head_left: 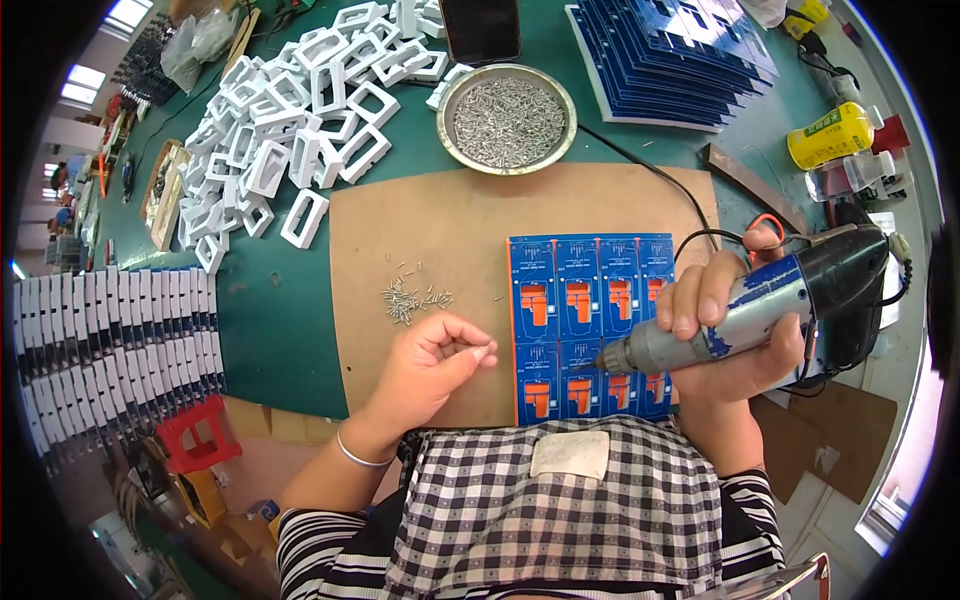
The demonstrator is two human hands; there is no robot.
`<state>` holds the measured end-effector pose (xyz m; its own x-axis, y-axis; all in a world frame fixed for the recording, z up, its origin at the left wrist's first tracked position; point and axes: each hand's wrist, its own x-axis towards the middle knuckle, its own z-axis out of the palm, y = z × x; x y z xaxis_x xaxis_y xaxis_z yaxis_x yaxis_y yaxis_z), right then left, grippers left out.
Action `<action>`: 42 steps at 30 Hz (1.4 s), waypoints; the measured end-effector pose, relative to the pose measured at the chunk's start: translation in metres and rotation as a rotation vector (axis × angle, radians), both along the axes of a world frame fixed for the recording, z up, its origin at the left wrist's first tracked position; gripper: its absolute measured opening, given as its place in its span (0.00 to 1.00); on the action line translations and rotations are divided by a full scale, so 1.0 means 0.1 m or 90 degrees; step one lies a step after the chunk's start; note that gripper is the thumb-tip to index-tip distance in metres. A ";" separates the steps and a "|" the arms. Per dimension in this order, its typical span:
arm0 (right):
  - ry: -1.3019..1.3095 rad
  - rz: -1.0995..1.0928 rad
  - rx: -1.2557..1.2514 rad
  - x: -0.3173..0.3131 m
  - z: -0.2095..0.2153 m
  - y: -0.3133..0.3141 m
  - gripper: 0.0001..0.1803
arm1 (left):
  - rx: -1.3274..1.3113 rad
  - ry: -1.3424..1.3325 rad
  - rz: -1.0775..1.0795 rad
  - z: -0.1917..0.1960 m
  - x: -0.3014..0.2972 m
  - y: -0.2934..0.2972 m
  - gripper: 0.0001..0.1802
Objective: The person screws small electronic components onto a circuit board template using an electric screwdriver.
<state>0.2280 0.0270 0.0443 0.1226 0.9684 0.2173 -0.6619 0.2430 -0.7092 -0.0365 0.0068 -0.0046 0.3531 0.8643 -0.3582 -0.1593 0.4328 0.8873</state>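
Blue panel, orange inserts, screwdriver tip touching

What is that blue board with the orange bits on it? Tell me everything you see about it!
The blue board is a flat rectangular panel made of small matching sections in two rows, each with an orange block. It looks like a circuit panel with white markings. It lies flat on a brown mat on the green table. The right hand holds a grey electric screwdriver with its tip at the lower row. The left hand is beside it, not touching.
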 end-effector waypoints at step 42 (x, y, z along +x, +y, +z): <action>0.005 0.004 -0.014 -0.06 0.01 -0.02 0.35 | 0.643 0.513 -0.077 0.07 0.16 0.14 0.09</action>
<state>0.2218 0.0246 0.0458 0.1188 0.9736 0.1951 -0.6689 0.2237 -0.7089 -0.0203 0.0208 0.0020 0.4386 0.8529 0.2832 0.5612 -0.5060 0.6550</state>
